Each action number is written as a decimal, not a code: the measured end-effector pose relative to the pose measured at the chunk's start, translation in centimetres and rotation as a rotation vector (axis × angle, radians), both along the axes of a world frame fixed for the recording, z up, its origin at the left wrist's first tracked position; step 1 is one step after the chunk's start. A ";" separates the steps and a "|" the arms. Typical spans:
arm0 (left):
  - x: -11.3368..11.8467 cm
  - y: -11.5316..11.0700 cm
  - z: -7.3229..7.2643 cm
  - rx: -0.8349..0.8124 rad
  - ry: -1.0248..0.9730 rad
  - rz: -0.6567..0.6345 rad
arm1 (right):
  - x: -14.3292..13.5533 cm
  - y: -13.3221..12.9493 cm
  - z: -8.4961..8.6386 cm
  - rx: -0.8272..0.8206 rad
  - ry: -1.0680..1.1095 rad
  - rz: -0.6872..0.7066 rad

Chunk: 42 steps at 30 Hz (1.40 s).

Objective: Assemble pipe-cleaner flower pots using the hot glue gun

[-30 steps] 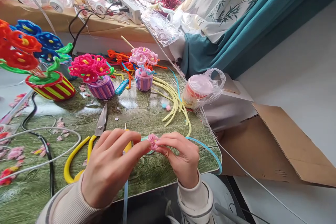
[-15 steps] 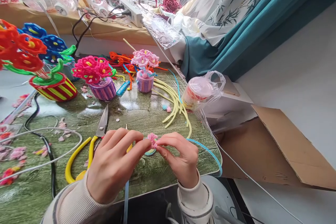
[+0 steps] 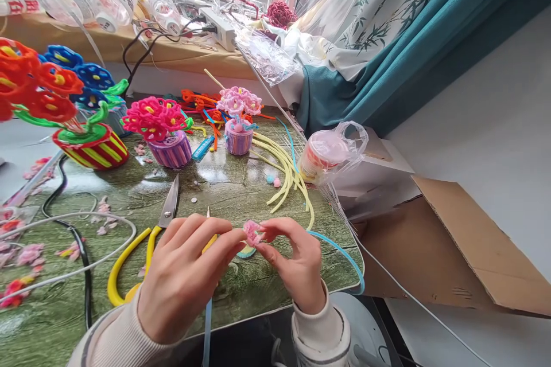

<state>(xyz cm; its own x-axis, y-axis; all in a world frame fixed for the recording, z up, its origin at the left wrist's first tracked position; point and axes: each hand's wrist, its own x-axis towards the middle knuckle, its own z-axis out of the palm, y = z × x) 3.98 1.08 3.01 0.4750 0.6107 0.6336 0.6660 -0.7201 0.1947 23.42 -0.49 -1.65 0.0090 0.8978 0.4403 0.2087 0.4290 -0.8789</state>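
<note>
A small pink pipe-cleaner flower (image 3: 252,233) is pinched between both hands above the front of the table. My left hand (image 3: 185,272) closes on its left side, the thumb hidden behind the fingers. From the right, my right hand (image 3: 297,261) grips its edge between thumb and fingertips. Below the flower lies a round yellow and blue coil (image 3: 247,252), partly covered by my left fingers. Scissors with yellow handles (image 3: 150,246) rest left of my left hand, partly hidden by it. A second yellow-handled tool (image 3: 209,242) shows behind my left fingers.
Flower pots stand along the back: red-yellow (image 3: 92,149), purple (image 3: 170,152) and a smaller purple one (image 3: 239,139). Yellow pipe cleaners (image 3: 286,163) curve beside a bagged tub (image 3: 325,152). Cables (image 3: 81,241) cross the left side. A cardboard box (image 3: 473,235) sits at the right.
The pink flower has turned in my fingers and shows more of its petals. My right fingers have spread slightly around it. The view has shifted a little.
</note>
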 end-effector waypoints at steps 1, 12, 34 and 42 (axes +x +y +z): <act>-0.2 -0.2 0.0 -0.010 -0.005 0.011 | 0.1 -0.1 -0.4 -0.059 0.032 0.006; 0.5 -2.3 -2.0 -0.138 -0.130 0.150 | -0.8 0.6 -0.7 -0.178 -0.052 0.156; 0.6 -2.6 -2.2 -0.294 -0.335 0.072 | -3.3 -0.7 -0.8 0.203 -0.119 -0.096; 1.0 -2.6 -1.5 -0.338 -0.382 0.084 | -3.7 -0.8 -0.9 0.273 -0.124 -0.149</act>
<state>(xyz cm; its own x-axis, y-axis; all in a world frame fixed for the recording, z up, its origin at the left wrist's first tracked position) 4.97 -1.52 1.55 0.1891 0.8371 0.5133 0.5545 -0.5224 0.6478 19.73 -1.26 -2.51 0.0625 0.7396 0.6702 0.3845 0.6018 -0.7000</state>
